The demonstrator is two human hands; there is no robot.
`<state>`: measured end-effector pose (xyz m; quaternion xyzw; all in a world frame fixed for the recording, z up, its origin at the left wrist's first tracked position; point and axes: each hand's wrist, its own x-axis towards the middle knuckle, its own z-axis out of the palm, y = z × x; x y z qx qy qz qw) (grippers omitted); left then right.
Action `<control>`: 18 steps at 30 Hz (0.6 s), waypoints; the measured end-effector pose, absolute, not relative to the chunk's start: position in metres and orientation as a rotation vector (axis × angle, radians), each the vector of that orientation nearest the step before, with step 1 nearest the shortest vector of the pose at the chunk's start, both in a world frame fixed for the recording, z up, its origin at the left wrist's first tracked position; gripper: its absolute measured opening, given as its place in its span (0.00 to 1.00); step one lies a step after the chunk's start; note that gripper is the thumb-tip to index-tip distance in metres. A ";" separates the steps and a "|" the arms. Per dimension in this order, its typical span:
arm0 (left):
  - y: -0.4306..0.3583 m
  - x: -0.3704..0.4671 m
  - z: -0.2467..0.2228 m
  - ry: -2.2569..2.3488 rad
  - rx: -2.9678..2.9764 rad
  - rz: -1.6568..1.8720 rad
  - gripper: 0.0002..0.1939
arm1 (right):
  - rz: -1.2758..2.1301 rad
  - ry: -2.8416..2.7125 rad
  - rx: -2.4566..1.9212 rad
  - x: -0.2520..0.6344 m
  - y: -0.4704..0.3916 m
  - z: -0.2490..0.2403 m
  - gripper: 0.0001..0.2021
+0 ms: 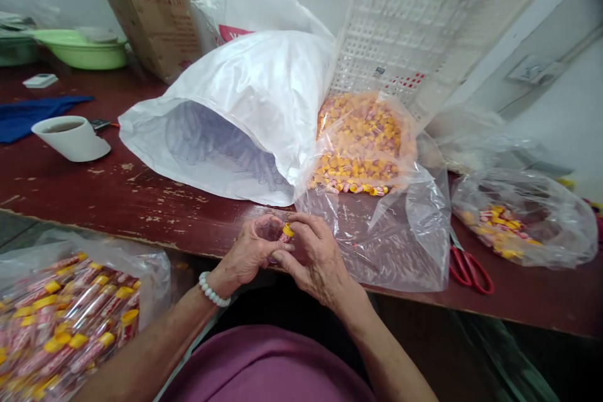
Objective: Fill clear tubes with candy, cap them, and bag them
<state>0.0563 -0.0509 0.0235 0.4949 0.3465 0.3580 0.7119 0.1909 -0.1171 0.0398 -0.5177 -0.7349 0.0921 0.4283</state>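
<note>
Over the table's front edge, my left hand (pixel 247 251) and my right hand (pixel 320 260) meet around a small yellow cap (pixel 287 230) with a red-and-white printed part below it. Both hands are closed, thumbs and fingertips pinching at the piece. Something clear seems to sit within my left fingers, but I cannot make it out fully. Beyond the hands lies a white sack (pixel 282 75), its mouth towards me, with clear plastic tubes (pixel 254 160) inside. To its right, a clear plastic bag (pixel 400 220) holds a heap of yellow-capped pieces (pixel 358 144).
At lower left, a bag holds many filled, yellow-capped tubes (pixel 85 314). Red-handled scissors (pixel 471 270) lie right, near another bag of caps (pixel 509 232). A cup of dark liquid (pixel 75 144) stands left. Behind are a cardboard box (pixel 160 25) and a white plastic crate (pixel 400 19).
</note>
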 end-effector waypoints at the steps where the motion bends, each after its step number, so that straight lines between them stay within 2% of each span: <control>1: -0.050 0.057 0.025 0.752 1.067 0.782 0.15 | 0.253 -1.808 -1.284 0.194 -0.118 0.042 0.14; 4: -0.047 0.054 0.028 0.779 1.012 0.772 0.19 | 0.270 -1.567 -1.342 0.220 -0.112 0.042 0.12; 7: -0.044 0.049 0.027 0.821 1.021 0.794 0.20 | 0.118 -1.221 -1.692 0.265 -0.088 0.029 0.14; 8: -0.044 0.049 0.026 0.822 1.023 0.795 0.20 | 0.081 -1.211 -1.870 0.279 -0.077 0.022 0.14; 12: -0.048 0.052 0.022 0.833 1.019 0.768 0.22 | 0.122 -1.319 -2.004 0.308 -0.028 -0.004 0.10; 18: -0.052 0.054 0.018 0.849 1.046 0.738 0.21 | 0.233 -1.367 -2.148 0.296 0.005 -0.013 0.15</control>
